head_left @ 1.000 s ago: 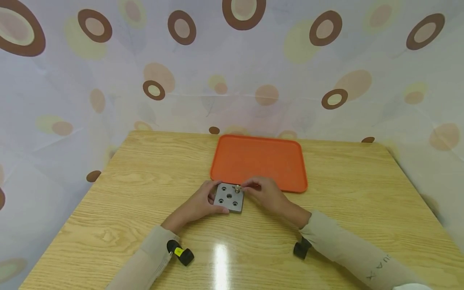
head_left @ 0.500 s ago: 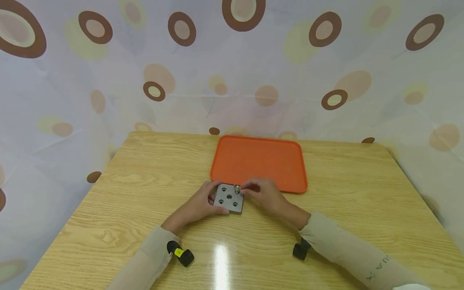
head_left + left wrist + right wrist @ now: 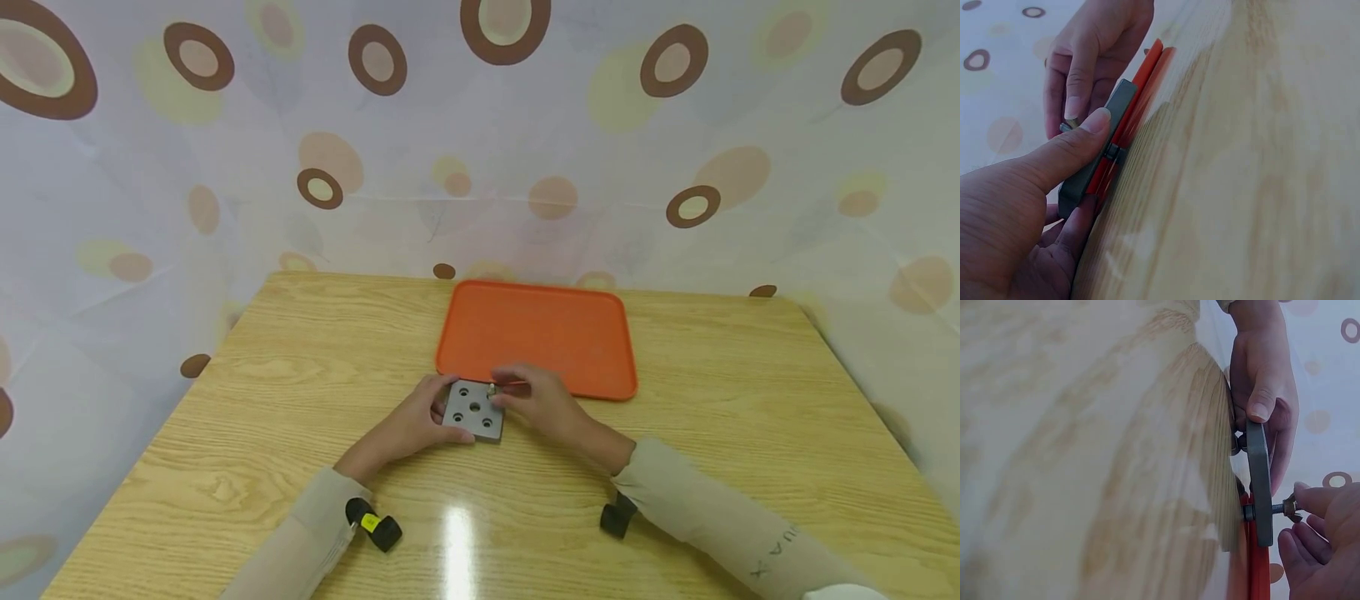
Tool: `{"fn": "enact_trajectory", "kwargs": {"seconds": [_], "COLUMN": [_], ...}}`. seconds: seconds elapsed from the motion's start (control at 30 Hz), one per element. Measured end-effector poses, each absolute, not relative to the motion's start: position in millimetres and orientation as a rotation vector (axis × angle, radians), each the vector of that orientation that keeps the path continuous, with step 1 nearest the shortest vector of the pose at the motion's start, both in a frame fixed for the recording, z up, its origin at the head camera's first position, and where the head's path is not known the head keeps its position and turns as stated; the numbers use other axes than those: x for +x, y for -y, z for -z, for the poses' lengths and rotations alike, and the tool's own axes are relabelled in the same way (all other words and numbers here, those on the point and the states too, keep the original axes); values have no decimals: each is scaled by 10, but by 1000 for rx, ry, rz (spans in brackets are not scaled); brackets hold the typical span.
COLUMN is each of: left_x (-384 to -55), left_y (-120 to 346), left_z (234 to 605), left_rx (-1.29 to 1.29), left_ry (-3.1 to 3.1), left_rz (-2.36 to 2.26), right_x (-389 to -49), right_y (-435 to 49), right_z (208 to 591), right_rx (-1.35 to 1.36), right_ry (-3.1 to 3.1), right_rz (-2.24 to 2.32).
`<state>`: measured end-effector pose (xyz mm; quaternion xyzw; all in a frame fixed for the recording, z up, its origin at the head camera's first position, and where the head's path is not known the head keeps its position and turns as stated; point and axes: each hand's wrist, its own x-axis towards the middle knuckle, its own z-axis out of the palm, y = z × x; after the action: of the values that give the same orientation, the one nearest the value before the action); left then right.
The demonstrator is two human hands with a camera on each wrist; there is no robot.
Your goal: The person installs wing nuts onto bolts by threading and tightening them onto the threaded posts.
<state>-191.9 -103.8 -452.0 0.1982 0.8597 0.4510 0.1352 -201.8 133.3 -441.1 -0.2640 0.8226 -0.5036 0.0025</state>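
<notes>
A square grey metal plate (image 3: 467, 406) with several holes is gripped at its left side by my left hand (image 3: 416, 419), thumb on the near edge. At the plate's far right corner a threaded bolt (image 3: 1277, 509) passes through, with a brass-coloured wing nut (image 3: 1292, 508) on its end. My right hand (image 3: 546, 407) pinches the wing nut with thumb and forefinger; its other fingers are curled below in the right wrist view. Under the plate, bolt heads (image 3: 1249, 512) hold it off the table. In the left wrist view the plate (image 3: 1100, 147) is edge-on and the wing nut is partly hidden.
An orange tray (image 3: 540, 333) lies just beyond the plate on the wooden table (image 3: 337, 333). A patterned cloth (image 3: 495, 150) hangs behind the table and along its sides. Each sleeve carries a small black camera (image 3: 372, 523).
My right hand has shifted slightly left, its fingers reaching further over the wing nut and covering more of it. The left hand and the plate have stayed in place.
</notes>
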Motion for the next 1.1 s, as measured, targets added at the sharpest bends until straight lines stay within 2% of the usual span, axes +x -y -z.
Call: {"fn": "enact_trajectory", "kwargs": {"seconds": [1.1], "left_x": [-1925], "left_y": [1039], "left_z": [4537], "left_rx": [606], "left_ry": [-2491], "left_rz": [-1314], "right_x": [-1970], "right_y": [-1415], "right_z": [4357], "right_rx": [-790], "right_ry": [-2739], "right_rz": [1445]}}
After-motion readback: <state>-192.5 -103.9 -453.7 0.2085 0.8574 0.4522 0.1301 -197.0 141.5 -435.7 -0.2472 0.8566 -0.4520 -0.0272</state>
